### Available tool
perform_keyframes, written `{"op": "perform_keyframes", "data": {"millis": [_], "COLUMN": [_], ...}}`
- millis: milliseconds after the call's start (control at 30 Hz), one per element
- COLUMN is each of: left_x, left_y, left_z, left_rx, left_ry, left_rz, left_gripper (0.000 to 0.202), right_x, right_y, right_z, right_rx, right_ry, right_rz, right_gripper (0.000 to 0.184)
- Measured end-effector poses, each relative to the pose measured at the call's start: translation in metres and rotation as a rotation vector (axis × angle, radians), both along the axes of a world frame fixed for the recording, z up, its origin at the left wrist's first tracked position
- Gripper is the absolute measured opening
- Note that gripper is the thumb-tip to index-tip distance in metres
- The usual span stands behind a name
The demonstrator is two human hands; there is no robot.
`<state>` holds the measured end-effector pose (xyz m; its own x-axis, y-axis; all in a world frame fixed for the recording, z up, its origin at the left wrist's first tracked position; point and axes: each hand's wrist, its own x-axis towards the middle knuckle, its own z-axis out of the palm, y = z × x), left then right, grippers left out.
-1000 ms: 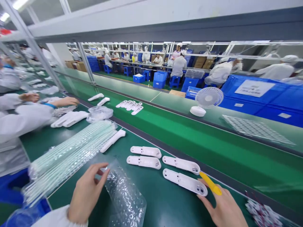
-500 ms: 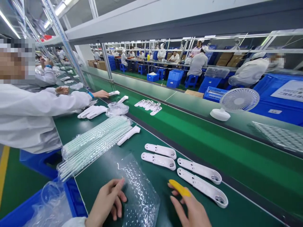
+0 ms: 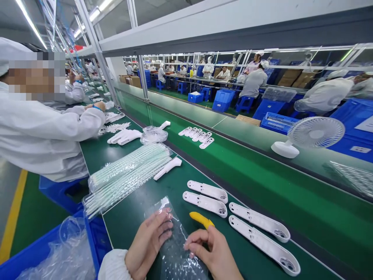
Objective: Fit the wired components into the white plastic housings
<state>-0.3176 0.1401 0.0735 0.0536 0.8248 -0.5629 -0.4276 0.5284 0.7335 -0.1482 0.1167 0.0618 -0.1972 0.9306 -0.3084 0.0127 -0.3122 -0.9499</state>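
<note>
My left hand (image 3: 148,243) lies on a clear bubble-wrap bag (image 3: 175,249) on the green bench, its fingers pressed flat on the film. My right hand (image 3: 210,251) pinches the bag's right side and also grips a yellow tool (image 3: 201,219) that sticks out past the thumb. Several long white plastic housing shells (image 3: 207,190) lie open side up just beyond and to the right of my hands. A white assembled handle piece (image 3: 168,168) rests farther back.
A stack of bubble-wrap bags (image 3: 128,175) lies on the bench at left. A co-worker in white (image 3: 43,132) sits at left. A conveyor belt (image 3: 262,182) carries small white parts (image 3: 196,136). A white desk fan (image 3: 309,136) stands beyond. A blue bin (image 3: 46,252) sits lower left.
My right hand came back from the white shells with the yellow tool and took hold of the bag. My left hand shifted onto the bag. The view swung left.
</note>
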Motion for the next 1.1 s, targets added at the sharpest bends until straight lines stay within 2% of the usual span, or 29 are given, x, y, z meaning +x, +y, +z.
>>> {"op": "perform_keyframes", "data": {"millis": [67,133,200,333,400,500,667,800,900,1000,1100], "left_x": [0.002,0.004,0.006,0.012,0.015,0.016,0.013,0.014,0.015,0.013,0.007], "left_y": [0.002,0.003,0.003,-0.001,-0.002,-0.004,-0.005,-0.007,-0.006,-0.001,0.009], "left_z": [0.003,0.005,0.006,0.012,0.015,0.019,0.018,0.018,0.020,0.021,0.021], "left_rx": [0.006,0.052,0.091,0.156,0.207,0.281,0.352,0.357,0.347,0.302,0.221], "left_ry": [0.000,0.044,0.090,0.179,0.236,0.311,0.413,0.476,0.441,0.348,0.279], "left_rz": [0.035,0.051,0.069,0.082,0.088,0.075,0.031,0.033,0.008,-0.006,0.059], "left_gripper": [0.029,0.025,0.026,0.027,0.027,0.026,0.024,0.025,0.026,0.028,0.033], "right_x": [0.006,0.011,0.012,-0.004,-0.017,-0.030,-0.029,-0.027,-0.024,-0.011,0.012], "right_y": [-0.003,-0.004,-0.003,0.002,0.006,0.013,0.019,0.017,0.020,0.026,0.029], "right_z": [0.001,0.003,0.007,0.021,0.026,0.029,0.028,0.032,0.039,0.046,0.052], "right_rx": [0.017,0.085,0.282,0.857,0.987,1.056,1.031,0.947,0.758,0.517,0.322], "right_ry": [-0.054,-0.162,-0.326,-0.663,-0.779,-0.839,-0.808,-0.861,-0.818,-0.600,-0.349], "right_rz": [0.045,0.021,-0.078,-0.237,-0.259,-0.246,-0.239,-0.095,-0.044,-0.148,-0.247], "right_gripper": [0.011,0.012,0.012,0.007,0.005,0.004,0.008,0.013,0.014,0.016,0.021]}}
